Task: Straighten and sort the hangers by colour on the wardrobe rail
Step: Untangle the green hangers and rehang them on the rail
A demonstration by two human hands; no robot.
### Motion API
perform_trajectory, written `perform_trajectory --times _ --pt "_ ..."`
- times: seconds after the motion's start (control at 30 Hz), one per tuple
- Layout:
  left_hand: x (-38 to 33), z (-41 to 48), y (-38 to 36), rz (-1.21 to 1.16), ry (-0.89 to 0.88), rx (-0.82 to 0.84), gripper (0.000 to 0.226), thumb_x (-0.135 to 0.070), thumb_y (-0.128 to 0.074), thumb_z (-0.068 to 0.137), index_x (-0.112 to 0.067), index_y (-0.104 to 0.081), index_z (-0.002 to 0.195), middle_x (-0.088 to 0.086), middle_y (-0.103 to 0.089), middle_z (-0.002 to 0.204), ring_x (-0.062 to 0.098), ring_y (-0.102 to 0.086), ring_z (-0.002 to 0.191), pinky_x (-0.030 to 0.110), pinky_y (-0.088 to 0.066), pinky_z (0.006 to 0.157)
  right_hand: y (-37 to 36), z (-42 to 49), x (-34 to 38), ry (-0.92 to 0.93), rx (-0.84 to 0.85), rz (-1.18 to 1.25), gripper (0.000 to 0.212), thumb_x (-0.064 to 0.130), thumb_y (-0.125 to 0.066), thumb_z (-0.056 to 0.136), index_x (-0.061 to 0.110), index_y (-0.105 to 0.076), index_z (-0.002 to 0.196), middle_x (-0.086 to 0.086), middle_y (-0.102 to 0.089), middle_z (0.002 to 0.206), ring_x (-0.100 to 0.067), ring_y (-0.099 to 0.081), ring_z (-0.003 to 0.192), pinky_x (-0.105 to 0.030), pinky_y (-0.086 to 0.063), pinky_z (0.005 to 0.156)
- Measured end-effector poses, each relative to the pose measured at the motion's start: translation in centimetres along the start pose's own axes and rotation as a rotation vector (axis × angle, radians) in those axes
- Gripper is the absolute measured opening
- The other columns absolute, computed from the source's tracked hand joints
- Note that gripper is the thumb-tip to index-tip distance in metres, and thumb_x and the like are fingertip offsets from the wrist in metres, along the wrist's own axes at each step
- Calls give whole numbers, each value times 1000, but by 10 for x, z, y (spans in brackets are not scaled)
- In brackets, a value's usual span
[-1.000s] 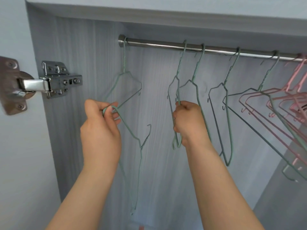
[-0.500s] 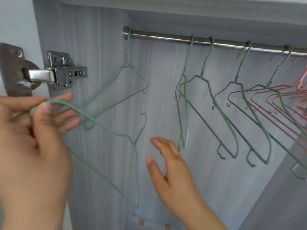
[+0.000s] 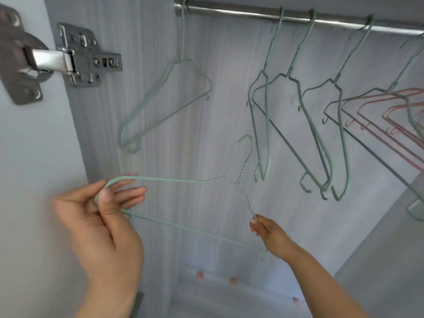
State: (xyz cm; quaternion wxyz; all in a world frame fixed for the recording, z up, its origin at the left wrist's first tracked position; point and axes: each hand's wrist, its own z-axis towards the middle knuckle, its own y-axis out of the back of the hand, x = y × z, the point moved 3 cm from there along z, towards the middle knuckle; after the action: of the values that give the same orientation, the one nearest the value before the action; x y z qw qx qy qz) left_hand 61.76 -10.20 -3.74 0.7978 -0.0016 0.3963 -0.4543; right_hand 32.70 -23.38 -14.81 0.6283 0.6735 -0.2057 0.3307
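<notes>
A loose green wire hanger (image 3: pixel 174 180) is off the rail, held flat below it with its hook pointing up. My left hand (image 3: pixel 101 216) pinches its left rounded end between thumb and fingers. My right hand (image 3: pixel 268 230) pinches its right shoulder. The steel rail (image 3: pixel 252 13) runs across the top. One green hanger (image 3: pixel 167 102) hangs tilted at the rail's left end. Several more green hangers (image 3: pixel 296 125) hang to the right. Pink hangers (image 3: pixel 387 115) crowd the far right, with a green one among them.
The wardrobe's grey side panel carries a metal door hinge (image 3: pixel 75 58) at upper left. The grey back wall lies behind the hangers. White cloth with pink marks (image 3: pixel 229 281) lies at the bottom.
My right hand, which gripped a hanging green hanger one second ago, let go and now pinches the loose hanger's right shoulder. My left hand turned that hanger level. The view has dropped lower.
</notes>
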Motion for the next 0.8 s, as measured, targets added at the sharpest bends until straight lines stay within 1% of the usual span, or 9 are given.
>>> perform_trajectory --times 0.1,0.17,0.27,0.33,0.4,0.47,0.57,0.67,0.8 --pt "27 -35 -4 95 89 128 13 -53 -31 91 -41 -32 95 -13 -60 89 3 -62 64 15 -50 59 15 -6 -32 -79 6 -109 34 26 -33 98 25 -44 66 0 -49 71 -15 -45 69 -24 -35 66" --pt "62 -61 3 236 249 225 15 -50 -36 89 -40 -34 100 -17 -59 92 8 -62 68 26 -52 63 25 -14 -53 -146 7 -184 34 27 -33 98 25 -45 66 -2 -53 75 -17 -49 73 -20 -35 65" --pt "117 -100 13 628 557 526 51 -16 -52 88 -11 -31 134 16 -52 122 37 -56 100 43 -43 89 39 -30 -78 -278 7 -312 36 32 -36 97 28 -47 63 5 -52 69 -14 -51 70 -16 -35 62" --pt "139 -123 17 857 728 767 69 -18 -54 88 -4 -14 143 25 -27 145 37 -32 131 39 -26 108 45 -40 -81 -320 32 -338 37 35 -38 96 30 -49 61 7 -52 67 -11 -50 66 -15 -34 61" --pt "139 -139 14 974 746 1030 70 -30 -49 91 -8 -8 144 16 -16 151 27 -21 139 30 -18 111 42 -48 -70 -316 42 -266 36 31 -40 96 27 -55 63 3 -56 73 -12 -53 69 -14 -36 60" --pt "132 -152 4 855 740 1156 61 -31 -52 89 -11 -26 140 10 -34 145 21 -36 132 24 -25 108 27 -53 -48 -362 84 -87 29 19 -38 96 18 -61 78 5 -52 71 -7 -48 62 -10 -34 54" --pt "108 -165 -16 518 864 1165 47 -40 -69 69 -22 -57 110 7 -62 119 15 -59 105 19 -44 94 -9 -56 -10 -472 153 386 27 6 -35 93 11 -60 100 2 -39 64 -8 -34 48 -15 -31 42" --pt "85 -177 -29 244 1030 1106 62 -41 -76 55 -24 -51 109 7 -60 117 17 -62 100 10 -48 80 -38 -49 22 -496 107 768 28 -4 -32 90 7 -57 97 -2 -34 61 -5 -28 35 -17 -24 34" --pt "57 -172 -31 128 999 1025 64 -18 -73 74 -36 -32 120 -15 -46 116 3 -57 99 5 -46 73 -64 -37 72 -484 14 1095 28 -1 -27 95 5 -54 92 -3 -38 61 -3 -27 29 -15 -23 32"
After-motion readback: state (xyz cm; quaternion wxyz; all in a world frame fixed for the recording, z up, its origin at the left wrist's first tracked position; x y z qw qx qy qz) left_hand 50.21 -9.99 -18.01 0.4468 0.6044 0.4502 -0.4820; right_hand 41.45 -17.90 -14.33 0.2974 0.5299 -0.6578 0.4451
